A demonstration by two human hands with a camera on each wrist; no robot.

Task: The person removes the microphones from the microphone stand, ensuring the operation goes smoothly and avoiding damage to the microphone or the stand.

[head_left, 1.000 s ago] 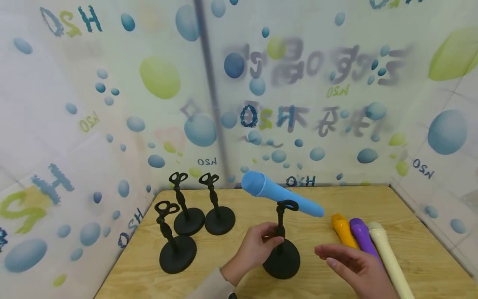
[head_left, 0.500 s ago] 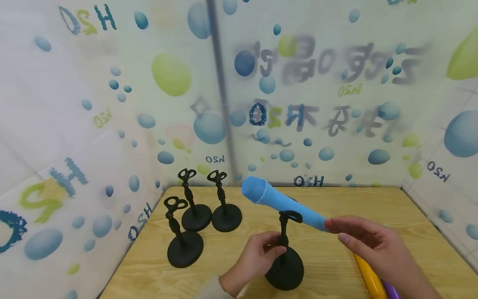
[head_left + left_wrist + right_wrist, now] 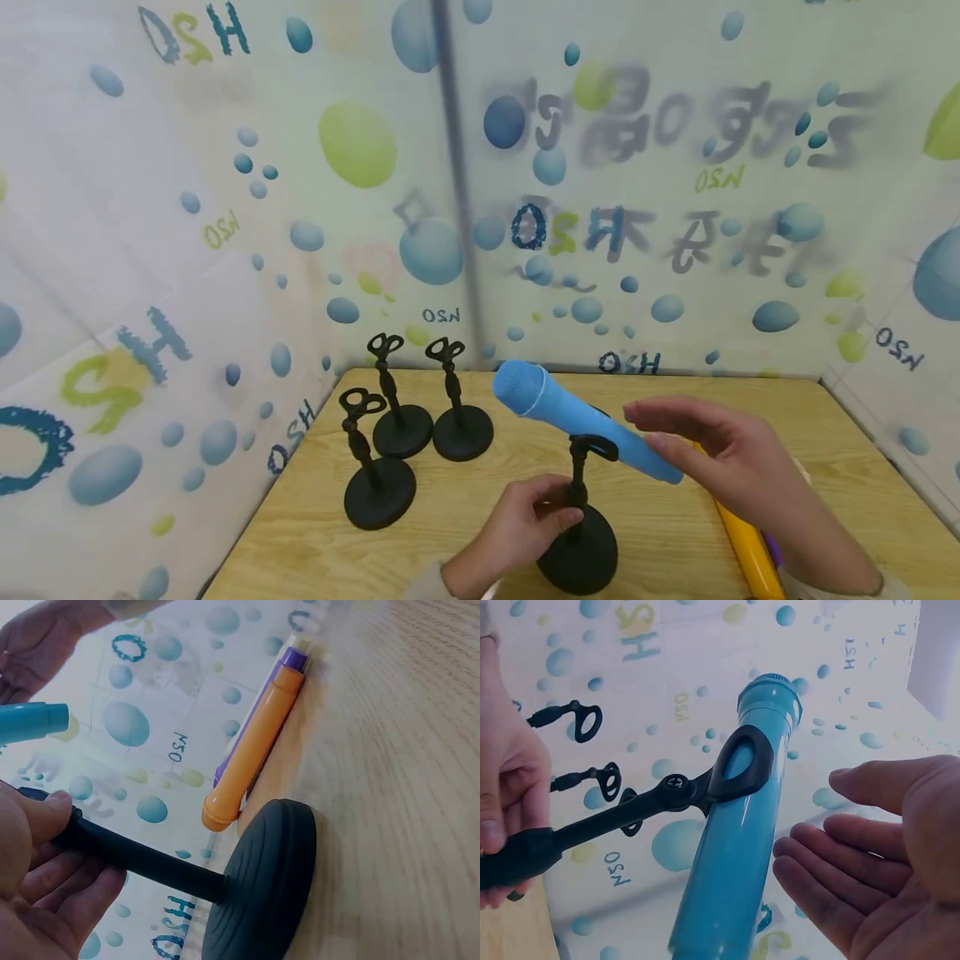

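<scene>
A blue microphone (image 3: 577, 412) sits tilted in the clip of a black microphone stand (image 3: 577, 554), its head up to the left. My left hand (image 3: 525, 517) grips the stand's pole between thumb and fingers, just above the round base. In the left wrist view the base (image 3: 262, 892) stands on the wooden table. My right hand (image 3: 720, 450) hovers beside the microphone's lower end with relaxed fingers. The right wrist view shows a gap between those fingers (image 3: 847, 862) and the microphone (image 3: 735, 840), which passes through the clip's ring (image 3: 742, 765).
Three black stands with bare clips, such as the nearest stand (image 3: 378, 492), stand at the table's left. An orange microphone (image 3: 750, 542) lies at the right beside a purple one (image 3: 296, 658) and a cream one, partly hidden by my right arm. A patterned curtain (image 3: 600, 208) rises behind the table.
My right hand has moved up and in toward the microphone's lower end, above the loose microphones. The left hand keeps its grip on the stand. The whole view has shifted slightly.
</scene>
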